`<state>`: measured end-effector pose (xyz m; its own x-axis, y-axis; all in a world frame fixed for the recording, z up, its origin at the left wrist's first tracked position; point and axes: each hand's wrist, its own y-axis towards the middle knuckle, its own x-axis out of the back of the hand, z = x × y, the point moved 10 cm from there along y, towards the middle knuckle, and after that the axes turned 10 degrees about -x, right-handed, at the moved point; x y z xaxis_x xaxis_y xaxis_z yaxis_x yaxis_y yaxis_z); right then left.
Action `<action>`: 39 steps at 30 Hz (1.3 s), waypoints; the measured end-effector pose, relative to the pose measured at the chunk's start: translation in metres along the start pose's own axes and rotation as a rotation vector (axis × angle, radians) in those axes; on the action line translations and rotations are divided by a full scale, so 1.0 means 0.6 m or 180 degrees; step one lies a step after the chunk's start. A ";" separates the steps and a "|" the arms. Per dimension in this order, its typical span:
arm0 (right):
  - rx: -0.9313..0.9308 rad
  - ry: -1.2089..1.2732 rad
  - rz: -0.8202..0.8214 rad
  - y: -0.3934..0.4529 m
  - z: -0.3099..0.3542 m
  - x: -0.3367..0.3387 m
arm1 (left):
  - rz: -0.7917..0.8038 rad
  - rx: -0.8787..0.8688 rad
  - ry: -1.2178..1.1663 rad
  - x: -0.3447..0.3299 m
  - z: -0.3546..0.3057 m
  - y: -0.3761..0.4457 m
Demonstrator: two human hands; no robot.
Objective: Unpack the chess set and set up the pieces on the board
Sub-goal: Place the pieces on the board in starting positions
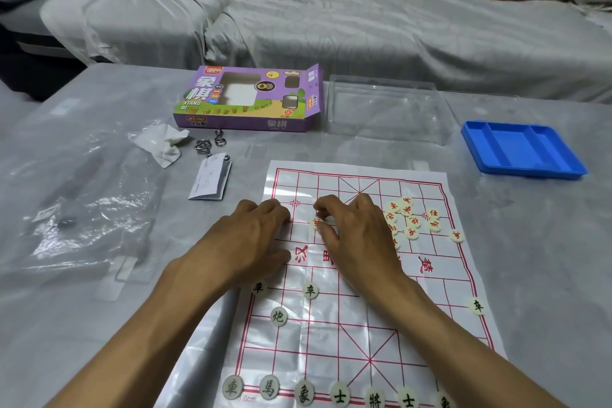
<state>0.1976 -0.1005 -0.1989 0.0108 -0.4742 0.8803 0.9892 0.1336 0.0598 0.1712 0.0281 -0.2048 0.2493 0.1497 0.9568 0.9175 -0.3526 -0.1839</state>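
Note:
A white plastic-sheet board [347, 325] with a red grid lies on the table. Dark-lettered round pieces line its near edge [304, 396], and a few more stand higher up, among them one at centre left [310, 290]. A cluster of red-lettered pieces [412, 220] lies loose at the board's upper right. My left hand [255, 235] rests flat on the board's left edge, fingers curled, holding nothing that I can see. My right hand [354, 228] pinches a red-lettered piece [316, 222] with its fingertips, on the board's far half.
A purple chess box [251, 99] lies open behind the board, with a clear plastic lid [384, 106] and a blue tray [520, 149] to its right. Crumpled plastic bags [89, 209], tissue [162, 142], metal puzzle rings [208, 142] and a leaflet [212, 180] lie at left. A covered sofa stands behind.

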 end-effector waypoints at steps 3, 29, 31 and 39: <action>-0.0149 0.0508 -0.0011 0.015 -0.007 0.027 | -0.0058 -0.0006 -0.0093 0.000 0.003 -0.001; -0.1107 -0.0083 0.0306 0.067 -0.221 0.157 | -0.0238 0.0074 0.0019 0.015 0.004 0.009; -0.1116 -0.0115 0.0301 0.068 -0.223 0.156 | -0.0241 0.0066 0.0016 0.016 0.004 0.008; -0.1287 0.0013 0.0297 0.067 -0.245 0.166 | -0.0222 0.0036 0.0014 0.014 0.006 0.007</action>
<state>0.2600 -0.2703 -0.1777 0.1030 -0.4797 0.8713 0.9616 -0.1761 -0.2106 0.1782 0.0314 -0.1980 0.1833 0.1694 0.9683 0.9360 -0.3311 -0.1193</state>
